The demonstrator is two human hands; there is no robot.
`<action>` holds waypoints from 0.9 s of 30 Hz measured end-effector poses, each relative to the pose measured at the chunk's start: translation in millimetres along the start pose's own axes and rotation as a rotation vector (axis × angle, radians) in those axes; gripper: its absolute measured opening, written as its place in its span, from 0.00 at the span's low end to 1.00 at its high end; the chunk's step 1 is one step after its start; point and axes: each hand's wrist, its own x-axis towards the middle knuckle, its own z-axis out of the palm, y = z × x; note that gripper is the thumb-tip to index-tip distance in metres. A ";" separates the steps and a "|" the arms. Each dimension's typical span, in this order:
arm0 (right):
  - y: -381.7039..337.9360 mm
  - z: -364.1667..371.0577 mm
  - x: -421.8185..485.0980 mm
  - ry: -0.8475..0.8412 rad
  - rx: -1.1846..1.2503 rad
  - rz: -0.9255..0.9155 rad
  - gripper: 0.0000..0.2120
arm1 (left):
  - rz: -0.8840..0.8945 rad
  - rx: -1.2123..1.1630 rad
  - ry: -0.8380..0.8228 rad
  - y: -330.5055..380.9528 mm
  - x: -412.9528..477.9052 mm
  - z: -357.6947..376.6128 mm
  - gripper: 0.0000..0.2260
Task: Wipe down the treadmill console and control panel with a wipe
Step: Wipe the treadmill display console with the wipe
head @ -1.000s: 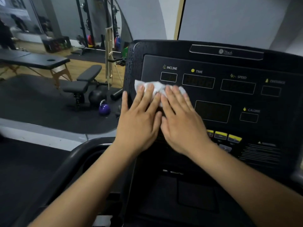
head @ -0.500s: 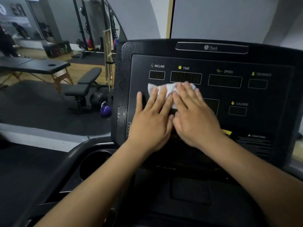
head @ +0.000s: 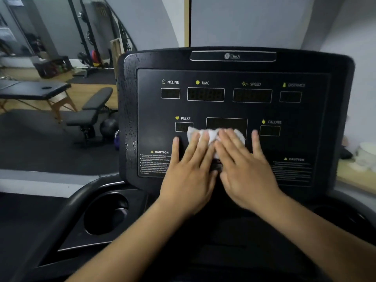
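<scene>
The black treadmill console (head: pixel 234 78) fills the upper middle of the view, with INCLINE, TIME, SPEED and DISTANCE windows along its top row. A crumpled white wipe (head: pixel 211 135) lies flat on the control panel, below the central display and beside the PULSE window. My left hand (head: pixel 189 174) and my right hand (head: pixel 244 169) press side by side on the wipe, palms down, fingers spread. Only the wipe's upper edge shows above my fingertips. Water droplets cling to the console's left border (head: pixel 129 139).
A round cup holder (head: pixel 105 212) sits low on the left of the console, with a curved handrail (head: pixel 61 216) beside it. Beyond on the left are a weight bench (head: pixel 89 112), a massage table (head: pixel 36 90) and a dark ball (head: pixel 108 127).
Both hands have slid the wipe down and to the right across the panel, from beside the INCLINE and TIME windows to below the central display. The PULSE window now shows.
</scene>
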 end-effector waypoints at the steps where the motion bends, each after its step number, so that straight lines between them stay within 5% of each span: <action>1: 10.1 -7.9 14.5 0.003 -0.013 0.038 0.31 | -0.007 -0.007 0.022 -3.0 20.7 -4.2 0.28; 5: 22.4 -20.7 29.8 0.011 -0.038 0.128 0.31 | -0.041 -0.054 0.081 1.9 53.9 -12.0 0.28; 12: -7.6 22.1 -88.8 -0.127 -0.006 0.042 0.32 | 0.099 -0.039 -0.076 42.2 -54.2 25.7 0.27; 22: 59.4 -22.3 5.2 0.007 -0.022 0.237 0.30 | 0.052 0.013 0.070 36.8 84.1 -6.4 0.28; 27: 34.1 14.5 -69.2 -0.023 0.031 0.190 0.32 | 0.136 -0.029 -0.022 59.0 5.2 18.1 0.28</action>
